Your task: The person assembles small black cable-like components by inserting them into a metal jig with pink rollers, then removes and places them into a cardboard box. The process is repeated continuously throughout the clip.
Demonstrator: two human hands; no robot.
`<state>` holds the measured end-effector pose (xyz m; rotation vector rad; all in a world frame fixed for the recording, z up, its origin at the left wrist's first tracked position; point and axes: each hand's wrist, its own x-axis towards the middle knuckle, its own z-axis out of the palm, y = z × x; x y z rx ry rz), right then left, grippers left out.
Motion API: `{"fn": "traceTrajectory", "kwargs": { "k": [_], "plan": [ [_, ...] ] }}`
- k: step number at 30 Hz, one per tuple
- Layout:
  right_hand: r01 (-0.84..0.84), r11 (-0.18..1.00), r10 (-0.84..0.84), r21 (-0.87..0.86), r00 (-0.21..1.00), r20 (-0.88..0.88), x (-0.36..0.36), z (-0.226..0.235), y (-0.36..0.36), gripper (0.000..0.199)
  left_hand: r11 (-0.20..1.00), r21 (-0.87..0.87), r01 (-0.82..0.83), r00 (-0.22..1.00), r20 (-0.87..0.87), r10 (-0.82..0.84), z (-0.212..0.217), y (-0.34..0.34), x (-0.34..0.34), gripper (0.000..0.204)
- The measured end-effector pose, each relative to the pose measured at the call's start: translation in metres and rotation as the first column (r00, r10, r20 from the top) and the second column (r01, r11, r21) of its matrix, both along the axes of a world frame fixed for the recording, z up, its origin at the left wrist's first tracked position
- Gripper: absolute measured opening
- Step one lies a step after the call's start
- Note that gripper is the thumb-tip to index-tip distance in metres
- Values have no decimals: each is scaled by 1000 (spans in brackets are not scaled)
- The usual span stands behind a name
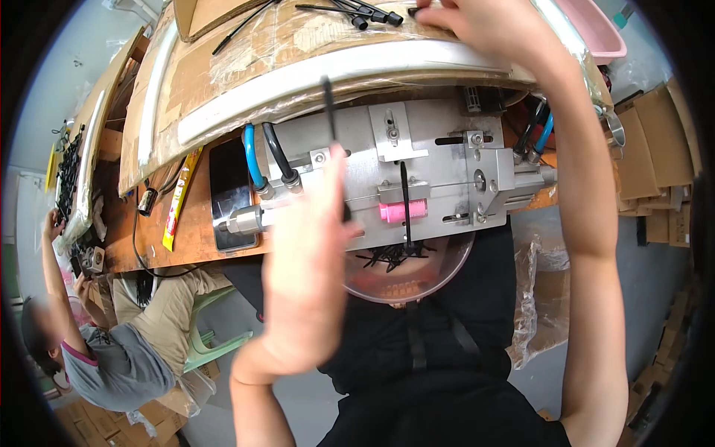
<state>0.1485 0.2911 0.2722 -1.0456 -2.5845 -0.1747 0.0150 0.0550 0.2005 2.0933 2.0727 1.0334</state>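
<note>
My left hand (305,276), smeared by motion, is raised in front of the metal fixture (357,167). A thin black rod (329,104) sticks up from its fingers. At the top edge my right hand (477,26) reaches over the cardboard, its fingers closed at a small black piece (414,12). Beside it lie several black rods with thicker tubular ends (372,15). Another black rod (406,197) stands across the fixture, over a pink cylinder (404,211). Below, a clear bowl (417,294) holds short black pieces (395,255).
Blue and black air hoses (257,160) rise from the fixture's left. A dark phone (231,194) and a yellow packet (181,201) lie on the wooden table (141,238). A padded cardboard edge (313,71) overhangs the fixture. At left another person (119,357) sits working.
</note>
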Motion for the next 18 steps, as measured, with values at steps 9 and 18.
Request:
{"fn": "traceTrajectory", "kwargs": {
  "k": [9, 18],
  "plan": [
    [-379, 896, -56, -231, 421, -906, 55, 18, 6, 35, 972, -232, 43, 981, -173, -85, -57, -14, 57, 71],
    [-465, 846, 173, -260, 702, -691, 75, -61, -149, 36, 985, -168, 33, 998, -39, -40, -39, -6, 42, 70]
  ]
}}
